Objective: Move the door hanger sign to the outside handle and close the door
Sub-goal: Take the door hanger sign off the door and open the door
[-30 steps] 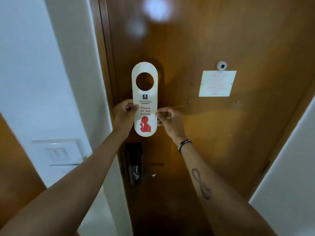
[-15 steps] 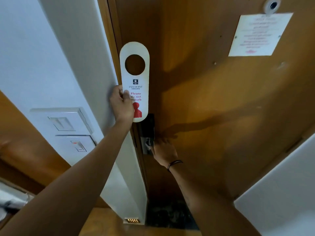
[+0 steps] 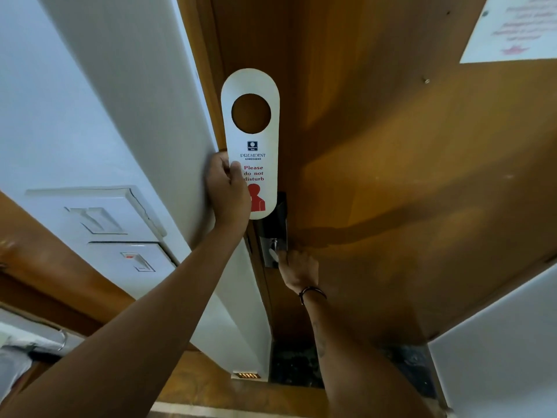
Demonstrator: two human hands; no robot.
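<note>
A white door hanger sign [image 3: 251, 143] with a round hole and red "Please do not disturb" text is held upright against the left edge of the brown wooden door [image 3: 391, 164]. My left hand [image 3: 229, 191] grips its lower left part. Just below the sign sits the black lock plate [image 3: 278, 227] with the inside handle. My right hand [image 3: 298, 268] is closed over that handle, which is mostly hidden beneath it. The door looks shut in its frame.
A white wall [image 3: 75, 101] on the left carries a switch panel [image 3: 102, 227]. A paper notice [image 3: 512, 28] is fixed on the door at the upper right. A white wall corner [image 3: 497, 342] stands at the lower right, dark floor below the door.
One second ago both hands held the sign. My right hand has let go and dropped to the handle. The sign has shifted left toward the door's edge, and the view has moved closer.
</note>
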